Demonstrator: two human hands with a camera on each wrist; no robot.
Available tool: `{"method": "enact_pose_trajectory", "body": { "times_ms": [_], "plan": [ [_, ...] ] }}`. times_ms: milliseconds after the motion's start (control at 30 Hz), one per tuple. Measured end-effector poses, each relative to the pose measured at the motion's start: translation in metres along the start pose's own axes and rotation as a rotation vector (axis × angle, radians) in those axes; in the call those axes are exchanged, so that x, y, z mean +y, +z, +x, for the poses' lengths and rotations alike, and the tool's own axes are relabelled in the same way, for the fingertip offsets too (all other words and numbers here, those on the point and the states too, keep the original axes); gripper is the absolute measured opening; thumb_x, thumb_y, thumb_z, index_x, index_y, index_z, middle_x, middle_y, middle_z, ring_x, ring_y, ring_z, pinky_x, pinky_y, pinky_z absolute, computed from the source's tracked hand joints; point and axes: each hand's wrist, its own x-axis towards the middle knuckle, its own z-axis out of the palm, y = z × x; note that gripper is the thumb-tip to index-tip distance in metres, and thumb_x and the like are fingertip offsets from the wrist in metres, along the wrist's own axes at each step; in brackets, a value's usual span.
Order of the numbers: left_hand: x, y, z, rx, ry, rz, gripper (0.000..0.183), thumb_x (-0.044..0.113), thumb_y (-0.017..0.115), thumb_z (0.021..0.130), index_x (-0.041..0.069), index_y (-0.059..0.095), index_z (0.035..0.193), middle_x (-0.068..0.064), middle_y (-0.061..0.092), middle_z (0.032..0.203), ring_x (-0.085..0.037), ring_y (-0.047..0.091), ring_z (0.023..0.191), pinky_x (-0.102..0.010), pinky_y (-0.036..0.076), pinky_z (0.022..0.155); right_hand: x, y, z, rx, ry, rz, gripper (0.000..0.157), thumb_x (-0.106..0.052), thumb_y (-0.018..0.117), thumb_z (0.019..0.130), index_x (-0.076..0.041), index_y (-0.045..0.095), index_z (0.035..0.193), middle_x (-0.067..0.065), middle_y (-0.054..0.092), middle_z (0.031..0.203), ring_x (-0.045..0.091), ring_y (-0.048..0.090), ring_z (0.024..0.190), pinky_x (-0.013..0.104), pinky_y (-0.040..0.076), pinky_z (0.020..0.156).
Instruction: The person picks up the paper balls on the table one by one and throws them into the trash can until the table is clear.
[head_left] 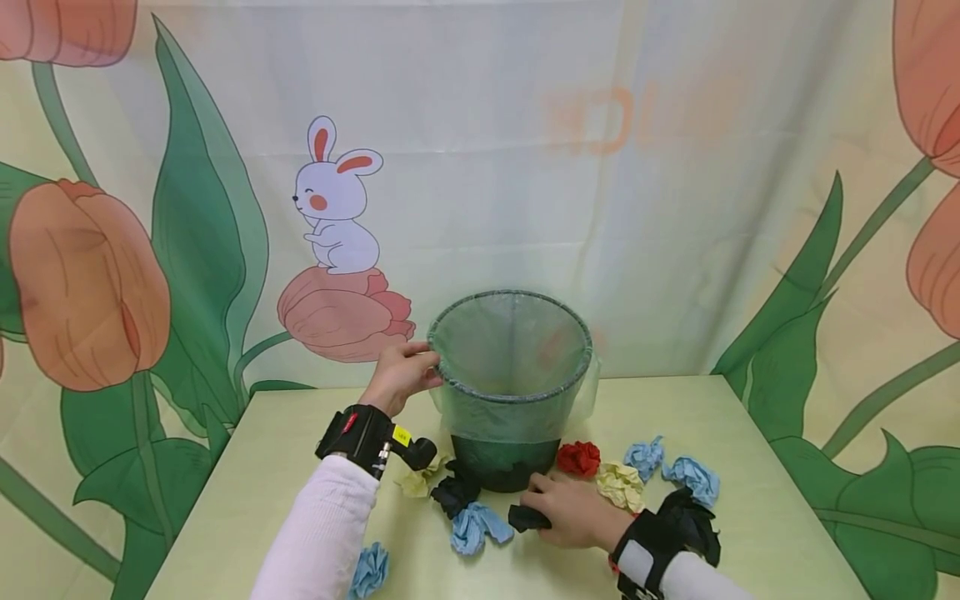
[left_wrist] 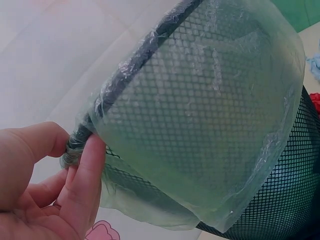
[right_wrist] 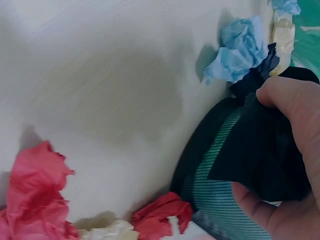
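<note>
A dark mesh waste bin [head_left: 498, 467] stands upright at the table's far edge. A thin green plastic bag [head_left: 498, 421] lines it and folds over its rim. My left hand [head_left: 401, 377] pinches the rim and bag at the left, thumb on one side and fingers on the other in the left wrist view. In front of the bin, low over the table, my right hand [head_left: 573, 510] holds a piece of crumpled black paper [right_wrist: 265, 150] between thumb and fingers. Close by that hand lie a red paper ball [head_left: 578, 458] and a yellow one [head_left: 620, 485].
Left of the right hand are a blue paper piece [head_left: 477, 527] and a black one [head_left: 455, 493]. Another blue ball [head_left: 369, 571] lies near the left forearm. More blue [head_left: 693, 479] and black paper [head_left: 686, 525] sits at right. A printed curtain [head_left: 480, 167] hangs behind the table.
</note>
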Motion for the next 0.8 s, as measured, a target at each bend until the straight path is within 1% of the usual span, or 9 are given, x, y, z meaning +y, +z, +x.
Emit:
{"method": "enact_pose_trajectory", "body": {
  "times_ms": [267, 467, 700, 800],
  "plan": [
    [0.000, -0.001, 0.000, -0.002, -0.001, -0.001, 0.054, 0.010, 0.054, 0.089, 0.002, 0.036, 0.140, -0.017, 0.049, 0.128, -0.014, 0.059, 0.073, -0.028, 0.055, 0.077, -0.011, -0.018, 0.006, 0.041, -0.101, -0.040, 0.031, -0.027, 0.069, 0.076, -0.026, 0.059, 0.105, -0.005, 0.051, 0.098, 0.011, 0.045, 0.074, 0.018, 0.038, 0.057],
    [0.001, 0.000, 0.000, -0.002, -0.003, -0.008, 0.054, 0.009, 0.054, 0.089, 0.002, 0.037, 0.140, -0.017, 0.049, 0.129, -0.014, 0.059, 0.072, -0.028, 0.055, 0.076, -0.019, -0.038, 0.009, 0.022, -0.146, -0.051, 0.029, -0.028, 0.068, 0.079, -0.025, 0.059, 0.107, -0.004, 0.052, 0.102, 0.011, 0.046, 0.076, 0.016, 0.039, 0.056],
    [0.000, 0.000, 0.000, -0.006, -0.010, -0.015, 0.054, 0.009, 0.054, 0.089, 0.002, 0.037, 0.139, -0.016, 0.047, 0.131, -0.017, 0.059, 0.086, -0.027, 0.055, 0.077, -0.029, -0.056, 0.010, 0.050, -0.205, -0.083, 0.027, -0.028, 0.067, 0.080, -0.025, 0.059, 0.106, -0.005, 0.052, 0.101, 0.010, 0.042, 0.072, 0.015, 0.035, 0.052],
    [0.000, -0.001, 0.000, -0.009, -0.004, -0.011, 0.054, 0.009, 0.053, 0.089, 0.002, 0.036, 0.140, -0.017, 0.047, 0.131, -0.016, 0.060, 0.082, -0.027, 0.055, 0.077, -0.032, -0.064, 0.011, 0.053, -0.220, -0.106, 0.027, -0.029, 0.067, 0.080, -0.024, 0.059, 0.105, -0.005, 0.052, 0.100, 0.010, 0.042, 0.071, 0.015, 0.035, 0.052]
  ]
}}
